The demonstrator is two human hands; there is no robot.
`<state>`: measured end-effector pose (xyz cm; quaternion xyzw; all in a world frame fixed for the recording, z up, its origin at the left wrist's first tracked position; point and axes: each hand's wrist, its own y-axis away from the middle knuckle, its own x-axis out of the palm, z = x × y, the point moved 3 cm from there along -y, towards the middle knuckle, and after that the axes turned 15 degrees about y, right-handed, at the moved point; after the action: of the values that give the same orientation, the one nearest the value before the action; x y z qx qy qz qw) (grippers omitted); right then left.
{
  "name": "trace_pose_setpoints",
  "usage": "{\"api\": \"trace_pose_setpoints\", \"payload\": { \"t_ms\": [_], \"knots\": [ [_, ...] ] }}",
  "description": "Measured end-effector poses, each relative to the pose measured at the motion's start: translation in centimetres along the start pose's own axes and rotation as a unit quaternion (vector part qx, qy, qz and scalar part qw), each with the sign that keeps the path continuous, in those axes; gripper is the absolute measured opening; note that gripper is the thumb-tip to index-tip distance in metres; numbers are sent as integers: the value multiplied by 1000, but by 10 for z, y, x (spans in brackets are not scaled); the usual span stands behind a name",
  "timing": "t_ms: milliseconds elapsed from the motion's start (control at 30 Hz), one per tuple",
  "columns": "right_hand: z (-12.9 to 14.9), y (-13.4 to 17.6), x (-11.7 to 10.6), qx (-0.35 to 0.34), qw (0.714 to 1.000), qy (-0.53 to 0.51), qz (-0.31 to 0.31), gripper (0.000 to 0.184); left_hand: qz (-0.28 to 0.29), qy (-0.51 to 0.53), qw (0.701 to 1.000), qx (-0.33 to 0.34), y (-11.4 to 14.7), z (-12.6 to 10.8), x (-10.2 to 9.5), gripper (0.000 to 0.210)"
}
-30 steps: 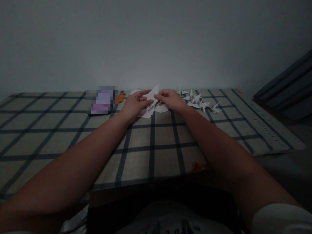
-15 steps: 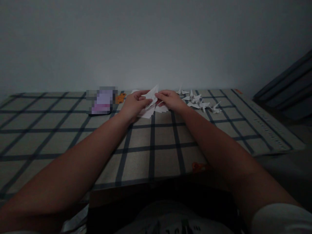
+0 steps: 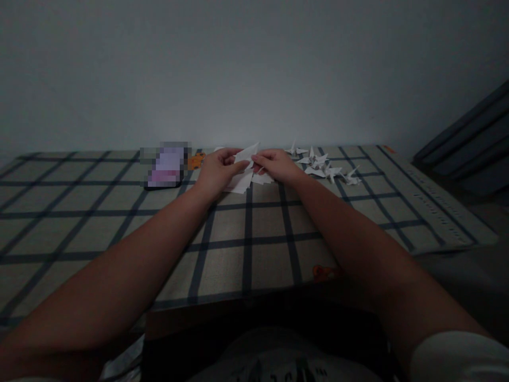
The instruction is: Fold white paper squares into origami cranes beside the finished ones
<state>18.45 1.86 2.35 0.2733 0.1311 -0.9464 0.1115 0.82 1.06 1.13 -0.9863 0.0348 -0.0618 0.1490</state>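
Between my two hands is a folded piece of white paper (image 3: 248,153), its pointed tip up and to the right. My left hand (image 3: 218,170) pinches it from the left, thumb in front and fingers behind. The fingertips of my right hand (image 3: 278,163) are closed on its right edge. Below the hands, white paper sheets (image 3: 239,184) lie on the checked tablecloth (image 3: 264,220), partly covered by my fingers. Just right of my right hand sit several folded white paper cranes (image 3: 318,162).
A phone (image 3: 167,167) with a lit, blurred screen lies to the left of my hands. Beside it is an orange figure (image 3: 196,161) on the cloth. The wall (image 3: 254,74) rises behind the table's far edge. A dark striped fabric (image 3: 473,138) hangs at the right.
The folded paper has tilted and dropped slightly between my fingers. My right hand has moved a little lower; my left hand stays nearly in place.
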Motion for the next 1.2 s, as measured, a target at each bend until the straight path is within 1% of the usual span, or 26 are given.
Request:
{"api": "trace_pose_setpoints", "payload": {
  "t_ms": [67,133,267,333,467,567,667,733,833,933,1000,1067,1100,1200],
  "knots": [
    [-2,-2,1,0,1000,-1,2,27,-7,-30,999,11,0,-3,-1,46],
    [-3,-3,1,3,1000,-3,1,28,-10,-39,999,17,1,-5,0,44],
    [-1,-3,1,3,1000,-1,1,32,-8,-39,999,2,3,-7,2,44],
    [0,-2,1,-4,1000,-2,-3,32,-5,-18,1000,-16,4,-6,3,46],
    [1,-1,2,-9,1000,-9,-12,32,10,74,995,-70,4,-3,7,46],
    [2,0,4,-6,1000,-5,-16,31,35,121,985,-122,4,-1,9,39],
    [3,1,4,7,1000,-2,-19,31,53,132,976,-162,5,3,9,28],
    [4,2,3,15,1000,-7,-10,31,42,121,979,-160,5,4,7,21],
    [7,5,1,8,1000,-1,8,26,32,106,984,-139,5,3,6,21],
    [10,8,-3,1,1000,16,-5,26,43,102,985,-131,7,0,9,26],
    [10,9,-4,6,1000,25,-5,28,36,90,986,-133,8,0,9,28],
    [9,8,-4,9,1000,27,-7,29,25,64,988,-140,8,1,8,25],
    [9,7,-4,10,1000,26,-9,30,23,49,988,-143,8,2,7,26],
    [8,5,-3,13,1000,7,-13,31,32,25,988,-146,8,1,5,39]
  ]
}}
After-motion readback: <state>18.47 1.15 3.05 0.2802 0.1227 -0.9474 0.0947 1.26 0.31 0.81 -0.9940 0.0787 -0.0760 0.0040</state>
